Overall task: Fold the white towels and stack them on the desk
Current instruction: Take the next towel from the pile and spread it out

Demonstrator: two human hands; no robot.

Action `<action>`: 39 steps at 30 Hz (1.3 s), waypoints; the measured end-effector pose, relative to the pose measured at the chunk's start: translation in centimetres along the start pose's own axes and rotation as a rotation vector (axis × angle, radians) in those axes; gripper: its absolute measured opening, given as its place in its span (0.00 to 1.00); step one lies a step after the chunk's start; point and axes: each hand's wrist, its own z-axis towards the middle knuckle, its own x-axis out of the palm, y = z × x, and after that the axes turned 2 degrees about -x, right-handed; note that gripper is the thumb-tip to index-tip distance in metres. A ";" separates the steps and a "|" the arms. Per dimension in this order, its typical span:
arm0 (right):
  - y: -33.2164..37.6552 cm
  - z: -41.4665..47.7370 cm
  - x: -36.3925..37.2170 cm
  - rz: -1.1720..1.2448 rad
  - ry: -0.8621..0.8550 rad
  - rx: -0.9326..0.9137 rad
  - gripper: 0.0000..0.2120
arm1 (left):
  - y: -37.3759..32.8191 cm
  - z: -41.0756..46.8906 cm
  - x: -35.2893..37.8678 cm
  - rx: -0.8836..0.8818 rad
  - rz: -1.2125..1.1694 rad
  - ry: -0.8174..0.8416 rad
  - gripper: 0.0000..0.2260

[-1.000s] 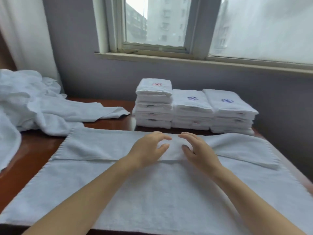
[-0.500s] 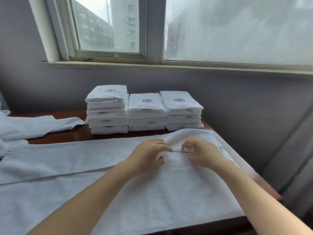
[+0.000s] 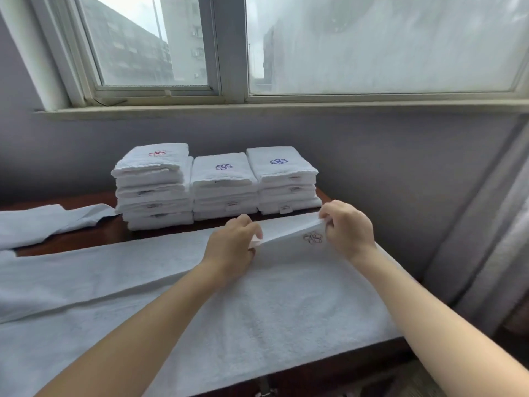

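Note:
A long white towel (image 3: 257, 310) lies spread across the brown desk (image 3: 71, 239), its far long edge folded over toward me. My left hand (image 3: 232, 245) and my right hand (image 3: 347, 229) each pinch the towel's right end and lift it off the desk. A pale embroidered flower shows on the raised part, between the hands. Behind them stand three stacks of folded white towels (image 3: 217, 184): the left one carries a red flower, the other two carry blue ones.
Unfolded white towels (image 3: 43, 224) lie at the far left of the desk. A grey wall and a window sill run behind the stacks. A grey curtain (image 3: 486, 239) hangs right of the desk. The desk's front right edge is near my right forearm.
My view swung right along the towel. Both hands moved from the middle of the folded edge to the right end, took hold of it and raised it, baring the flower.

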 end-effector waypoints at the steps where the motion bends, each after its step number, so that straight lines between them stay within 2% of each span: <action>1: -0.2 0.1 -0.3 -0.005 -0.024 0.000 0.11 | -0.1 0.0 -0.2 0.015 -0.014 -0.039 0.10; 3: -0.5 0.1 -0.8 -0.030 -0.036 0.000 0.10 | -0.5 -0.2 -0.4 0.034 -0.045 -0.065 0.05; 6: -1.0 -0.5 -1.2 -0.118 0.055 0.002 0.10 | -0.6 -0.6 -0.5 0.046 -0.043 0.049 0.02; 9: -1.1 -1.0 -1.8 -0.155 0.055 0.041 0.13 | -0.5 -0.8 -0.7 -0.008 -0.092 0.102 0.06; 11: -0.1 -1.2 -2.2 -0.081 -0.030 0.031 0.15 | -0.4 -0.7 -0.6 -0.078 -0.159 0.050 0.09; 13: 1.5 -1.2 -2.0 0.021 -0.036 0.022 0.14 | -0.2 -0.4 -0.4 -0.127 -0.169 0.005 0.11; 15: 3.3 -1.1 -1.0 0.122 0.092 0.067 0.13 | 0.5 -0.1 -0.1 -0.149 -0.073 0.062 0.14; 17: 5.0 -1.3 0.8 0.161 0.355 0.113 0.20 | 1.3 0.0 0.4 -0.169 0.065 0.234 0.22; 19: 6.5 -1.9 2.8 0.093 0.572 0.096 0.23 | 1.8 -0.3 1.2 -0.193 0.094 0.369 0.27; 21: 7.0 -2.6 4.4 -0.008 0.678 0.070 0.25 | 2.1 -0.7 2.3 -0.198 0.118 0.379 0.28; 30: 3.0 -2.2 4.3 -0.084 0.700 0.010 0.28 | -0.6 -0.2 3.8 -0.225 0.111 0.320 0.29; 39: 0.0 -1.9 2.7 -0.126 0.735 0.021 0.26 | -2.9 -0.7 2.8 -0.121 0.060 0.310 0.28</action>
